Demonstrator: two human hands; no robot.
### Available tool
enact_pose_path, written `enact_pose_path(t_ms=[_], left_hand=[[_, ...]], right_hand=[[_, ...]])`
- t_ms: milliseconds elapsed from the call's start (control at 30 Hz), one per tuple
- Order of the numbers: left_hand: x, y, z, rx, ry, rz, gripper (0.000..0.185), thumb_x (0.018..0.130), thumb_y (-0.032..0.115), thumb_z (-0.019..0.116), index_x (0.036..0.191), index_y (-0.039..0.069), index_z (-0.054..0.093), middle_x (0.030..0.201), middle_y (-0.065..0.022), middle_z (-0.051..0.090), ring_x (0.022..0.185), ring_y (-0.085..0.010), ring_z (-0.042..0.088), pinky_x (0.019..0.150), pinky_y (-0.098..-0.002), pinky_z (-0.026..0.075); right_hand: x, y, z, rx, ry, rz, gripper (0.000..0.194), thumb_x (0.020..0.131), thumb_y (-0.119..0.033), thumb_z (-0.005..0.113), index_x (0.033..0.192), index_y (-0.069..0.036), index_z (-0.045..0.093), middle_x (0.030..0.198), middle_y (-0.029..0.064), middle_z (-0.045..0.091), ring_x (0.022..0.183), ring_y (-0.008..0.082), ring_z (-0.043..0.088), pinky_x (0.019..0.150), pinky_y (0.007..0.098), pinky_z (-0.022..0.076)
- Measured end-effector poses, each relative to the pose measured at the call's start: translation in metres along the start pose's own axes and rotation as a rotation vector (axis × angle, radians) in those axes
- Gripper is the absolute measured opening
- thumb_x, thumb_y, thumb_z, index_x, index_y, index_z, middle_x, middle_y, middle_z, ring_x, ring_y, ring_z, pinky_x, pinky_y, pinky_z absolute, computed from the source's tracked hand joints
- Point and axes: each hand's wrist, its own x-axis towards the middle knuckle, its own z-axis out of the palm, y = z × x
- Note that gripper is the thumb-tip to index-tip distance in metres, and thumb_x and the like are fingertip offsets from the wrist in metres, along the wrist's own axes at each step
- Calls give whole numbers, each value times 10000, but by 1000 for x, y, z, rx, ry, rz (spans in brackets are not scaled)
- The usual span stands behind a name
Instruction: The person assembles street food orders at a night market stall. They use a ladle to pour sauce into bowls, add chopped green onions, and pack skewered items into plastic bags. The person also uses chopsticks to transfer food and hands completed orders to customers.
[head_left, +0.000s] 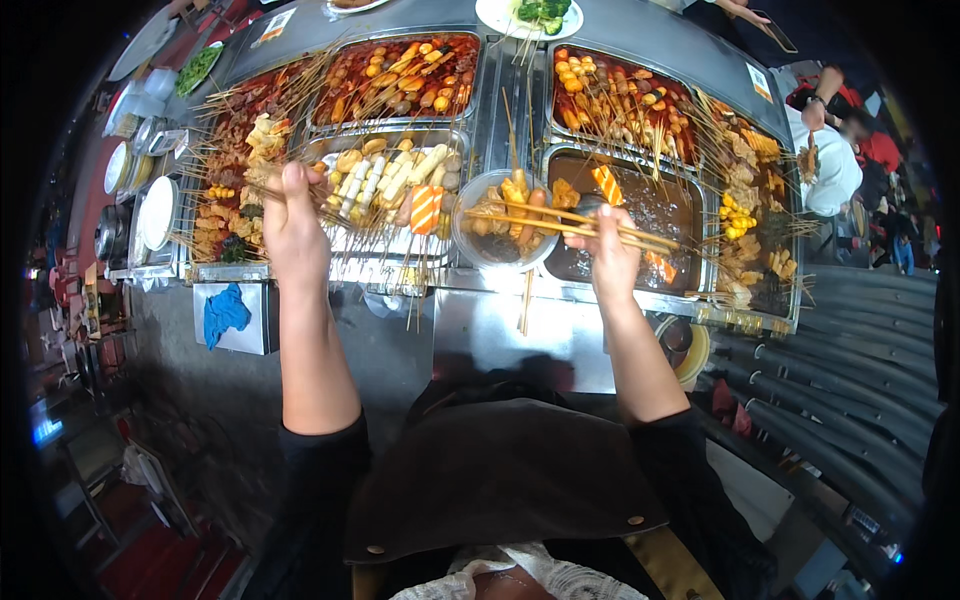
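My left hand (294, 217) is closed with the thumb up, above the left trays. Blurred thin bamboo skewers (336, 217) show on both sides of the fist, and I take them to be in its grip. A pair of long wooden chopsticks (517, 219) is held in my right hand (613, 251), its tips reaching left across a clear round bowl (472, 259). Inside the bowl are a sausage (535, 199) and other skewered food in dark liquid. Right of it is a steel tray of brown broth (660, 225); left of it, a tray of pale skewered rolls (367, 187).
Red-broth trays (397, 79) (622, 105) with skewers stand behind. White plates (159, 214) are stacked at left; a plate of broccoli (544, 15) is at the back. A blue cloth (226, 313) lies on a metal box. People (825, 161) stand beyond the right end.
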Motion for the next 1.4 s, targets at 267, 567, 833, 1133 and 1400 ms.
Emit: enact_pose_path(t_ms=[267,567,833,1133,1400], left_hand=[[11,-69,102,662,-542,-41,463,996,375,577,1268,-1,584,1022,-199,702,925,-280,681,868,-409,520],[-3,-66,126,509,-490,-189,359,991,327,584,1124,2,662,961,-177,686,884,-270,673,809,-391,519],[58,-47,105,249,-303,-171,179,1076,175,392,1074,17,476,955,-94,586,829,-140,648,722,-296,600],[47,-100,169,609,-684,-198,475,932,481,639,1097,38,692,914,-117,686,857,-234,649,798,-364,496],[-4,-75,116,457,-663,-151,293,1004,309,557,1044,72,724,870,-72,684,856,-183,653,787,-321,500]], right_hand=[[-19,-34,-18,-45,91,-153,341,1041,-324,526,1030,16,527,883,138,611,731,237,687,667,334,611],[-9,30,3,-3,167,10,357,1023,-338,569,1001,18,547,920,116,610,740,222,689,687,318,614],[-28,7,-8,81,50,-100,326,1051,-296,511,981,21,538,891,120,622,725,210,693,650,305,611],[-23,-26,-32,63,241,-84,401,1028,-359,552,1063,41,546,950,153,608,770,249,687,691,337,611],[-12,2,7,143,137,-71,338,1026,-310,568,1031,28,559,926,119,621,747,234,680,676,339,611]])
